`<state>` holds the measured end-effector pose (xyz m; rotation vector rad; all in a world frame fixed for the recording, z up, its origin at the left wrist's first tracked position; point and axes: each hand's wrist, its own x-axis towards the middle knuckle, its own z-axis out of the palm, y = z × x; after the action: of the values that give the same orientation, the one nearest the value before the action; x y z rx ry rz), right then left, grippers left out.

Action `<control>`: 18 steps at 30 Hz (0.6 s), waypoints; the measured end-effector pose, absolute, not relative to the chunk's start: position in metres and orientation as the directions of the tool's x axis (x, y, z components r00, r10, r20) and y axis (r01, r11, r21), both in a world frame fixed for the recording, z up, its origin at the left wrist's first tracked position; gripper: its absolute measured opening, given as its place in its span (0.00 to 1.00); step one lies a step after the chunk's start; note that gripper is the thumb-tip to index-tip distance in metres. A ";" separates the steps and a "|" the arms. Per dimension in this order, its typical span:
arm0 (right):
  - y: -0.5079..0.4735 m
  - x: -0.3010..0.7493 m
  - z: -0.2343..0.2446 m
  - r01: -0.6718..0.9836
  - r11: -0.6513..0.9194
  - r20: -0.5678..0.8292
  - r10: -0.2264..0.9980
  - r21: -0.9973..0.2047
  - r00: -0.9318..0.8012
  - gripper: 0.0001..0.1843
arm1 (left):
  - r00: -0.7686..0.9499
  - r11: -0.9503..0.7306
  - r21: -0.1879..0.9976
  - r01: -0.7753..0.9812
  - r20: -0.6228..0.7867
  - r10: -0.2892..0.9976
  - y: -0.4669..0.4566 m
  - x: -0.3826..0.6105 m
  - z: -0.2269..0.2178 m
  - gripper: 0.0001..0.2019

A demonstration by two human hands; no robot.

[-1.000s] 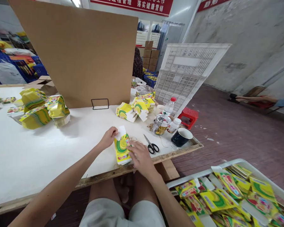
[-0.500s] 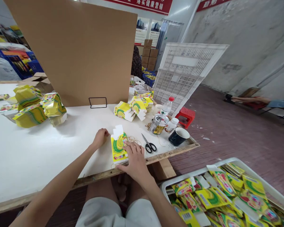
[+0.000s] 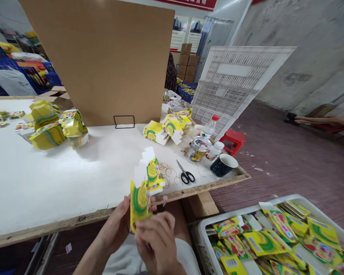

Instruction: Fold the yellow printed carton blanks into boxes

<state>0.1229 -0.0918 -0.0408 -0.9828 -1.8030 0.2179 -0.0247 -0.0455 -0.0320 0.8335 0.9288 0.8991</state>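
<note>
A small yellow card box (image 3: 139,200) with a green swirl print is held up just over the table's front edge. My left hand (image 3: 116,225) grips it from the left side, its fingers partly hidden behind the card. My right hand (image 3: 158,235) pinches the lower end of the same box with curled fingers. Just beyond, several flat yellow boxes (image 3: 155,173) with white flaps lie on the white table (image 3: 111,164). Loose rubber bands (image 3: 168,172) and black-handled scissors (image 3: 186,176) are to their right.
A dark mug (image 3: 223,165), a clear jar (image 3: 199,149) and bottles stand at the table's right end. Bundled boxes (image 3: 47,130) sit at left, behind them a cardboard sheet (image 3: 111,65). At lower right, a white crate (image 3: 202,236) holds many yellow boxes.
Both hands have drawn back towards my lap, lifting one yellow box off the table. The left hand, earlier empty on the table, now grips it. The view has shifted slightly left.
</note>
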 end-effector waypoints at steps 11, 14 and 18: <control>-0.122 0.174 -0.032 0.497 0.386 0.465 0.884 -0.777 0.039 0.26 | 0.555 0.555 0.714 -0.428 -0.277 0.785 -0.077 0.011 -0.033 0.22; -0.121 0.177 -0.033 0.464 0.305 0.448 0.863 -0.832 0.236 0.20 | 0.486 0.568 0.717 -0.405 -0.358 0.797 -0.080 0.020 -0.037 0.21; -0.121 0.173 -0.045 0.174 0.006 0.069 0.931 -0.985 0.358 0.23 | 0.304 0.505 0.789 -0.349 -0.415 0.858 -0.082 0.030 -0.040 0.24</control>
<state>0.1732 -0.1208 -0.0446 -1.4562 -1.0647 0.8172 0.0297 -0.0822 -0.0403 0.6417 0.9450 0.8759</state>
